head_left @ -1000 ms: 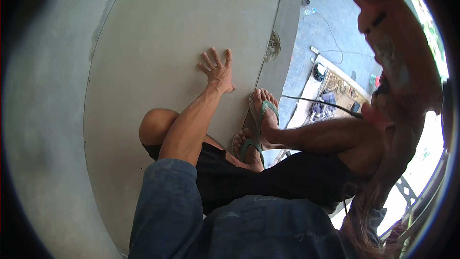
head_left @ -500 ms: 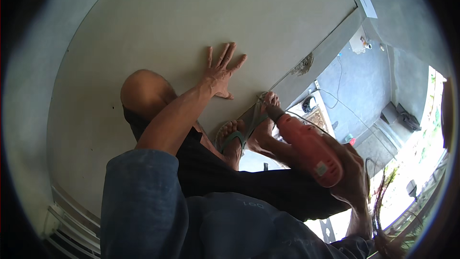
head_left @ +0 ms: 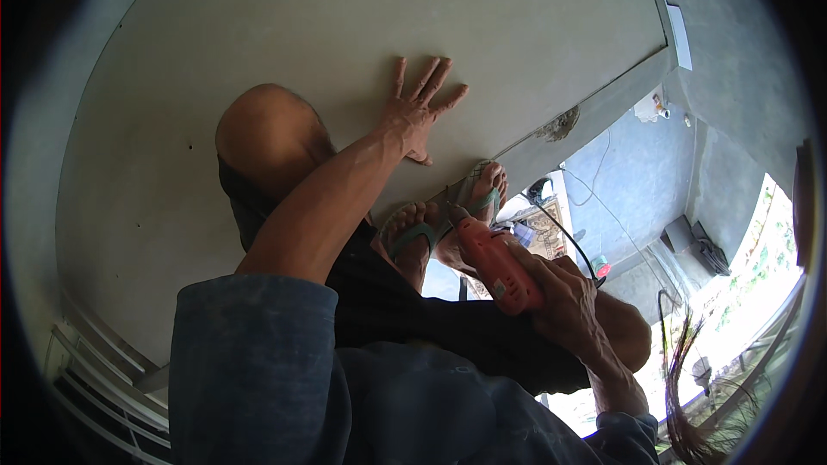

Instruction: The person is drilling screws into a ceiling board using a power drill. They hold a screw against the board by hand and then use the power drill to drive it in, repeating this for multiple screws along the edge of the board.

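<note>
My left hand [head_left: 409, 125] rests with fingers spread on a flat grey board [head_left: 534, 26], beside my bare left knee [head_left: 267, 129]. My right hand [head_left: 560, 293] grips a red power drill [head_left: 495, 263], its narrow front end angled up-left just above my sandalled feet [head_left: 413, 232], which are at the board's edge. Whether the drill's tip touches anything I cannot tell. A black cord [head_left: 560, 228] loops from the drill's rear.
Beyond a ledge with a rough patch [head_left: 558, 125] lies a lower bluish floor [head_left: 629, 172], with loose cords, a mat with scattered items [head_left: 543, 220] and dark flat pieces [head_left: 706, 250]. White railings [head_left: 103, 387] stand at lower left; a bright opening is at right.
The drill has come from the far right down and leftward to above my feet, in my right hand. The view has turned; my left hand stays spread on the board.
</note>
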